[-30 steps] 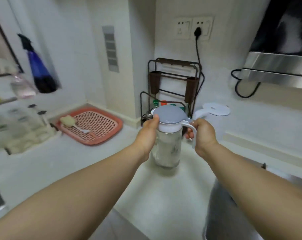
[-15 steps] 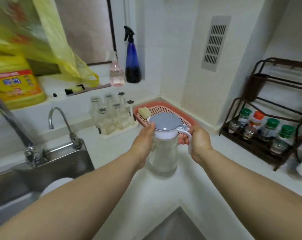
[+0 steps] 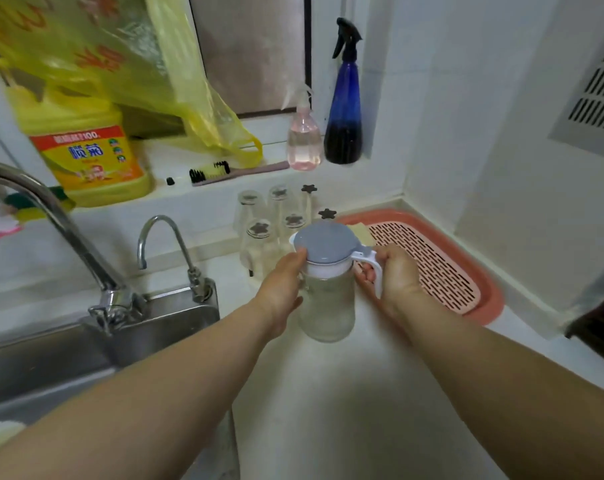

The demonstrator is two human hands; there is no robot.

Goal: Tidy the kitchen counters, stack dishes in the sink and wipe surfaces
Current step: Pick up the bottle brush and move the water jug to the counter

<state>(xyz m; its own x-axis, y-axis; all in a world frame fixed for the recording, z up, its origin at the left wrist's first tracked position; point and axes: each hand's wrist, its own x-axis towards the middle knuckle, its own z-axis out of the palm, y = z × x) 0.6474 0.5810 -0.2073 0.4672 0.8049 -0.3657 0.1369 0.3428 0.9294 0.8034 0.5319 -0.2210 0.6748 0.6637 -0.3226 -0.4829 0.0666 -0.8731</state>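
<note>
A clear glass pitcher [image 3: 328, 306] with a grey lid and white handle is held upright over the white counter [image 3: 345, 393], between the sink and the pink tray. My left hand [image 3: 281, 289] presses against its left side, thumb at the lid's rim. My right hand [image 3: 392, 273] is wrapped around the white handle. The steel sink [image 3: 51, 355] lies at the left with part of a white dish at its lower corner. Whether the pitcher's base touches the counter I cannot tell.
A pink slotted drain tray [image 3: 442, 271] with a sponge fills the corner behind the pitcher. Several upturned glasses [image 3: 262, 230] stand on a rack. Two taps [image 3: 169, 244] rise by the sink. On the sill are a yellow detergent jug [image 3: 89, 157], brush, pink bottle and blue spray bottle [image 3: 344, 109].
The view and both hands have swung left with the pitcher, away from the spice rack toward the sink. The grip of both hands has not changed.
</note>
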